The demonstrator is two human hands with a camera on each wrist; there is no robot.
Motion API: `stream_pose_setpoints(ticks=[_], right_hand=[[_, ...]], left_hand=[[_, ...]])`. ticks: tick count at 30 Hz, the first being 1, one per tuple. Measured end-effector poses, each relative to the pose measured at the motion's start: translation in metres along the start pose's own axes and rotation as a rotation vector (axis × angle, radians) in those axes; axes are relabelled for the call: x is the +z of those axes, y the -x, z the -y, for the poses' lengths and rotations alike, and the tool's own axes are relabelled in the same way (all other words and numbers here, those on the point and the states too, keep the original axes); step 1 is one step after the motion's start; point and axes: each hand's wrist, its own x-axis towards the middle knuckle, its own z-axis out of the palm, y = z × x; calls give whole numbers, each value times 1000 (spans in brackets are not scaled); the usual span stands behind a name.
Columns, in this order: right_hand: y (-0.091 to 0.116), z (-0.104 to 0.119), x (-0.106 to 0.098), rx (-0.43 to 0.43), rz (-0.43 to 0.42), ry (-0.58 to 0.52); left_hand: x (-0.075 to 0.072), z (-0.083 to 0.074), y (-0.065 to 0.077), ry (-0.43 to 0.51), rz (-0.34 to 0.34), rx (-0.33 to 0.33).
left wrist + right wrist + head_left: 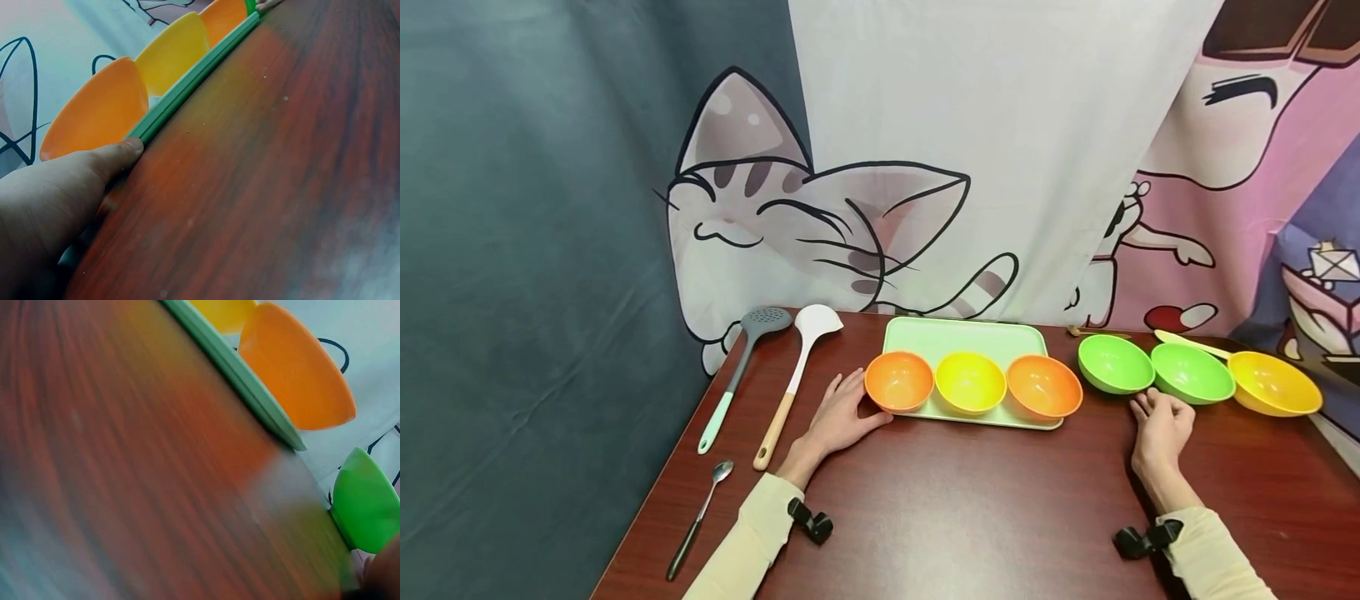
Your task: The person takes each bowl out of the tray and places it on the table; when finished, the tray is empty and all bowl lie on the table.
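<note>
My left hand [840, 415] rests at the left end of a pale green tray [992, 333], its fingers extended beside an orange bowl [898, 382] and its thumb against the tray's front corner. A yellow bowl [970, 383] and a second orange bowl [1043, 387] also stand on the tray in a row. My right hand [1161, 429] is on the table just in front of two green bowls, with loosely bent fingers right at the left green bowl [1116, 364] and the right green bowl [1192, 373]. In the right wrist view, only part of that hand shows beside the green bowl [364, 503].
Left of the tray lie a grey slotted turner [741, 367], a white ladle with a wooden handle [797, 367] and a small spoon [703, 508]. A yellow-orange bowl [1273, 383] stands far right, with a pale handle [1187, 340] behind. A printed curtain [1000, 125] hangs along the table's back edge.
</note>
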Motion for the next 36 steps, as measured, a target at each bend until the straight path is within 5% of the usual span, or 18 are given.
stream_pose_setpoints(ticks=[8, 27, 36], right_hand=[[9, -5, -8, -150, -28, 62], [42, -20, 4, -160, 179, 200], [51, -32, 15, -90, 188, 418]], left_hand=[[0, 0, 0, 4, -10, 8], [0, 1, 0, -6, 5, 0], [1, 2, 0, -2, -7, 9]])
